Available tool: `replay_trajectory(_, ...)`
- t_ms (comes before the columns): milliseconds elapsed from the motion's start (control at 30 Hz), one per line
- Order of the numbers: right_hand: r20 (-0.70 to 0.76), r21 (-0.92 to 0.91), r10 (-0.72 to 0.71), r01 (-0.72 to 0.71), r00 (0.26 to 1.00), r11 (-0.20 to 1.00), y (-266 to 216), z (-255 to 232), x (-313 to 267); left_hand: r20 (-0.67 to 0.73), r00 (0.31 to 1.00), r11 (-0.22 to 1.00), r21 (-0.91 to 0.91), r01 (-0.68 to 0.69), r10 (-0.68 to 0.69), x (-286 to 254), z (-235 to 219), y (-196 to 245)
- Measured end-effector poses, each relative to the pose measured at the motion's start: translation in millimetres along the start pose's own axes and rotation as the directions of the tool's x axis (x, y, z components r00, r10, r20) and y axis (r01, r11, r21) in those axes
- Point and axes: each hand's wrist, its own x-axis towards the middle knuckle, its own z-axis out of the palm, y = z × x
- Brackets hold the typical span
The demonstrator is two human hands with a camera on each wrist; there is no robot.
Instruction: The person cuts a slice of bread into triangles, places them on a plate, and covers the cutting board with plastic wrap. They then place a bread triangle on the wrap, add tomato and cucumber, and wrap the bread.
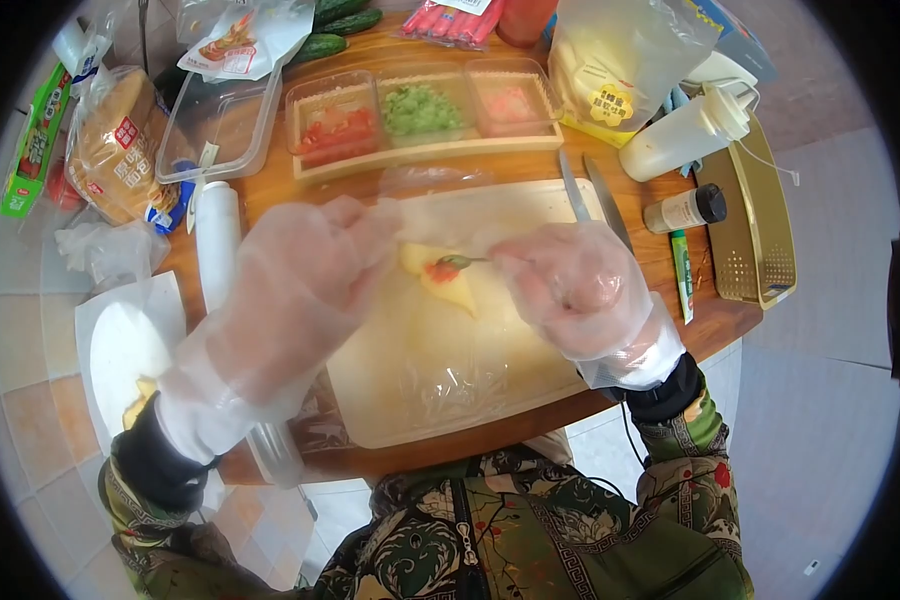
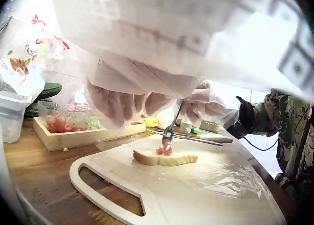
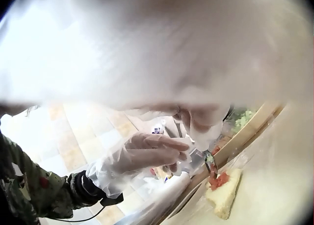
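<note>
Left hand [image 1: 305,268] held loose and empty, spoon [image 1: 454,262] pinched in right hand [image 1: 582,287], the probably soft, light bread [image 1: 457,293] is best gripped gently at its near end.

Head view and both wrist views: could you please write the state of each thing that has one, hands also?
Left hand: gloved, raised, fingers relaxed, nothing seen in it
Right hand: gloved, gripping the spoon
Spoon: bowl down, at the red topping
Bread slice: lying flat, partly topped
Cutting board: lying flat
Three clear tubs: holding food pieces
Small jar: black cap on
</note>
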Motion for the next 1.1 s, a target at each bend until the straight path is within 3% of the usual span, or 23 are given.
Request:
replay_trajectory(100, 0.099, -0.051, 0.071, -0.066, 0.993, 0.997, -6.7, -4.4, -1.3, -0.015, 1.0, 1.0, 0.007, -0.007, 0.007, -0.8, 0.6, -1.3)
replay_trajectory(200, 0.008, 0.069, -0.038, 0.037, 0.999, 0.997, 0.9, 0.1, -4.7, -0.014, 1.0, 1.0, 0.014, -0.008, 0.009, -1.7, 0.6, -2.0)
replay_trajectory(300, 0.104, -0.043, 0.056, -0.052, 0.993, 0.998, -7.1, -15.1, 2.0, -0.011, 1.0, 1.0, 0.016, -0.012, 0.012, -1.9, 1.3, -2.5)
replay_trajectory(400, 0.109, -0.031, 0.108, -0.105, 0.988, 0.994, -5.9, -14.8, -0.8, -0.009, 1.0, 1.0, 0.02, -0.014, 0.014, -2.7, 2.0, -4.0)
replay_trajectory(733, 0.081, -0.015, 0.074, -0.073, 0.994, 0.997, -11.1, -14.6, -5.6, 0.015, 1.0, 0.999, 0.039, 0.001, -0.002, -2.7, -0.8, -2.1)
replay_trajectory(800, 0.201, 0.091, 0.286, -0.308, 0.937, 0.947, -18.0, -18.5, -7.4, 0.018, 1.0, 0.999, 0.035, 0.005, -0.006, -2.7, -0.4, -1.9)
replay_trajectory(833, 0.202, 0.091, 0.286, -0.308, 0.937, 0.947, -17.0, -17.6, -8.3, 0.02, 1.0, 1.0, 0.03, 0.008, -0.009, -2.9, -0.2, -1.9)
replay_trajectory(900, 0.103, 0.036, 0.146, -0.15, 0.984, 0.988, -14.0, -15.1, -10.8, 0.014, 1.0, 1.0, 0.03, 0.007, -0.007, -3.4, -0.3, -1.9)
replay_trajectory(1033, 0.146, 0.008, 0.17, -0.173, 0.975, 0.985, -14.7, -17.7, -8.1, 0.015, 1.0, 0.999, 0.052, -0.005, 0.004, -2.8, -0.9, -0.6)
replay_trajectory(1100, 0.065, 0.087, 0.095, -0.1, 0.993, 0.991, -7.5, -10.8, -12.0, 0.011, 1.0, 0.999, 0.044, -0.002, 0.002, -2.6, -0.3, 0.0)
